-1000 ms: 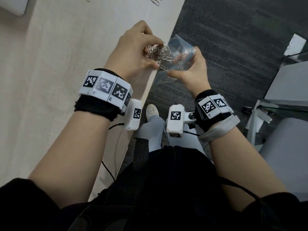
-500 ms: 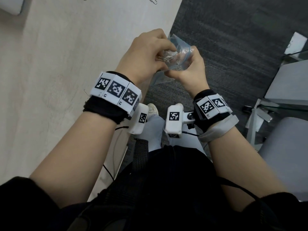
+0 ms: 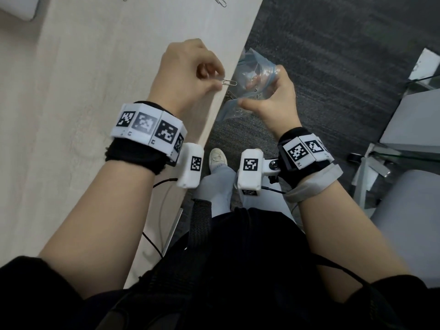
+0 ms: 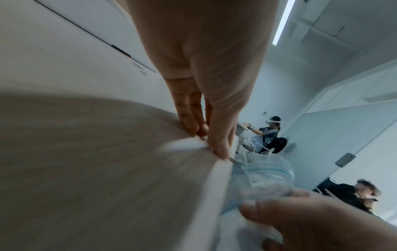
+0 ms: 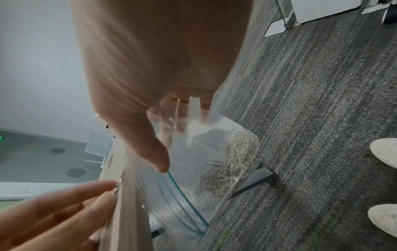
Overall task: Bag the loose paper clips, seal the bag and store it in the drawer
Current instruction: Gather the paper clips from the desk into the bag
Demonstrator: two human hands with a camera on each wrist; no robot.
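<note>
My right hand (image 3: 260,88) holds a clear zip bag (image 3: 252,65) open just past the desk edge, thumb on the near lip and fingers behind it. In the right wrist view a heap of silver paper clips (image 5: 232,166) lies in the bag (image 5: 189,191) under its green zip strip. My left hand (image 3: 220,79) hovers over the desk edge beside the bag mouth and pinches a single paper clip (image 3: 229,82) between thumb and fingertips. The left wrist view shows that clip (image 4: 235,161) pointing at the bag (image 4: 264,175). No drawer is in view.
Loose paper clips (image 3: 220,0) lie at the far end of the pale wooden desk (image 3: 95,115). A white object (image 3: 16,5) sits at its far left corner. Dark carpet (image 3: 333,67) and my white shoes (image 5: 384,152) are below the bag. Grey furniture (image 3: 416,115) stands to the right.
My left hand pushed a bunch of clips into the bag, then drew back left over the desk edge with one clip pinched. The right hand kept holding the bag.
</note>
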